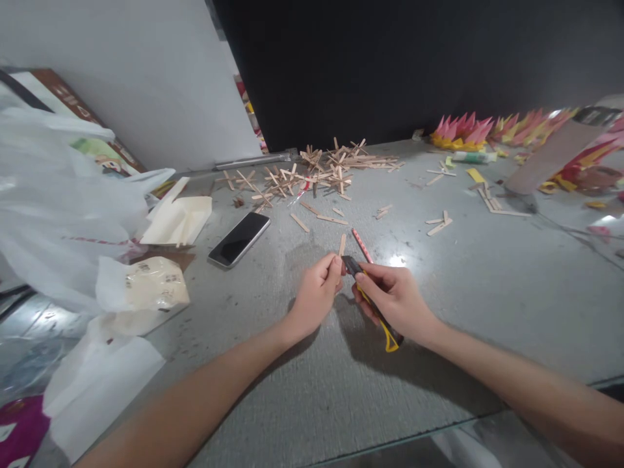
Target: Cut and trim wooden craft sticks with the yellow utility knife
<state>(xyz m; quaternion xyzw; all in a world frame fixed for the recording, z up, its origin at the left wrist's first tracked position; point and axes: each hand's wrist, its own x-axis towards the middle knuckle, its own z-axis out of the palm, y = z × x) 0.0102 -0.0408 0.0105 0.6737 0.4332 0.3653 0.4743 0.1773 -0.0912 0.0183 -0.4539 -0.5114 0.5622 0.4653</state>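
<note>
My left hand (319, 288) is closed, pinching a short wooden stick (342, 244) whose far end points away from me. In my closed right hand (397, 299) is a black and yellow utility knife (375, 309), its front end close to the left fingertips. The blade itself is too small to make out. Just beyond the knife lies a pink patterned pencil (361, 245). Past my hands, several loose sticks (332, 220) lie in front of a heap of wooden sticks (336, 166).
A phone (238, 239) rests left of my hands. White plastic bags (63, 208), a paper tray (180, 221) and a wrapped packet (156, 284) crowd the left side. Pink and yellow folded-paper pieces (461, 132), a glue stick (472, 157) and a tall cylinder (550, 156) stand at the back right.
</note>
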